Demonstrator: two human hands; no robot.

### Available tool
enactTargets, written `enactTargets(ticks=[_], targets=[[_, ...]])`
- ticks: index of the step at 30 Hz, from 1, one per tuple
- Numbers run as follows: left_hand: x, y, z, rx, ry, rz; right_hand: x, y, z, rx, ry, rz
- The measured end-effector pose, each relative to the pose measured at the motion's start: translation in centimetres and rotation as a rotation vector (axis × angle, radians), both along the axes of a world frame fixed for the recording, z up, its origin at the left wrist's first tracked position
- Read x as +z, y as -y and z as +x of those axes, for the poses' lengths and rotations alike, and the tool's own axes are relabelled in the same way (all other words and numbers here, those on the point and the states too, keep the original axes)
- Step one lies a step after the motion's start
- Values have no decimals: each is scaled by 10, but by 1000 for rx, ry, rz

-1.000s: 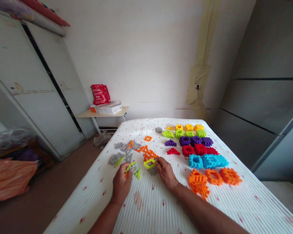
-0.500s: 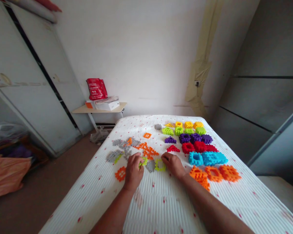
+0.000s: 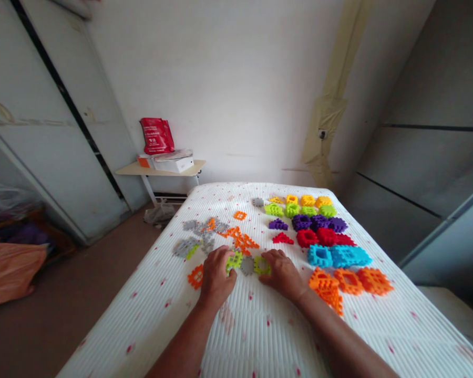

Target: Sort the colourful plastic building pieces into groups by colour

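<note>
My left hand closes its thumb and fingers round a lime-green window-pattern building tile. On the other side, my right hand grips the right edge of a lime-green open-frame tile between thumb and fingers. Between these two lies a grey notched tile; I cannot tell whether it is joined to either. Just beyond the hands is a loose group of orange tiles. An orange window tile lies left of my left hand, and grey tiles are scattered farther left.
Colour-sorted stacks stand on the right of the bed-like surface: yellow, green, purple, red, blue and orange. A small table with a red bag stands against the wall.
My right hand has turned and its thumb and fingers now hold the green frame's edge. The left hand's green tile is now more fully visible. The view has shifted slightly.
</note>
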State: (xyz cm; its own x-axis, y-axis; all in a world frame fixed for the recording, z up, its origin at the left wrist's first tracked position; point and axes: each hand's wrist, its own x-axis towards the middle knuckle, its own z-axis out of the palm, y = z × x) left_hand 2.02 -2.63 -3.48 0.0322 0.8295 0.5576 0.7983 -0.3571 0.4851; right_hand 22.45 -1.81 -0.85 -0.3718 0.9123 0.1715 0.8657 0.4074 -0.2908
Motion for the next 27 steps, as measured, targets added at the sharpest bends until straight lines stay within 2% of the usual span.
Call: enactTargets(ticks=[6,11,17,23,27], targets=[[3,1,-3,40,-12,8,7,-4,4,7,-19,-46],[4,2,-2,44,-26,-4,11,-4,5,-136,42,-55],[6,3,-1,66,-84,-35,11,-2,6,-187,61,92],[13,8,1,169,-184,-124,10,3,-3,-147,84,92],[21,12,6,222,-257,-221,11,4,-14,-191,161,38]])
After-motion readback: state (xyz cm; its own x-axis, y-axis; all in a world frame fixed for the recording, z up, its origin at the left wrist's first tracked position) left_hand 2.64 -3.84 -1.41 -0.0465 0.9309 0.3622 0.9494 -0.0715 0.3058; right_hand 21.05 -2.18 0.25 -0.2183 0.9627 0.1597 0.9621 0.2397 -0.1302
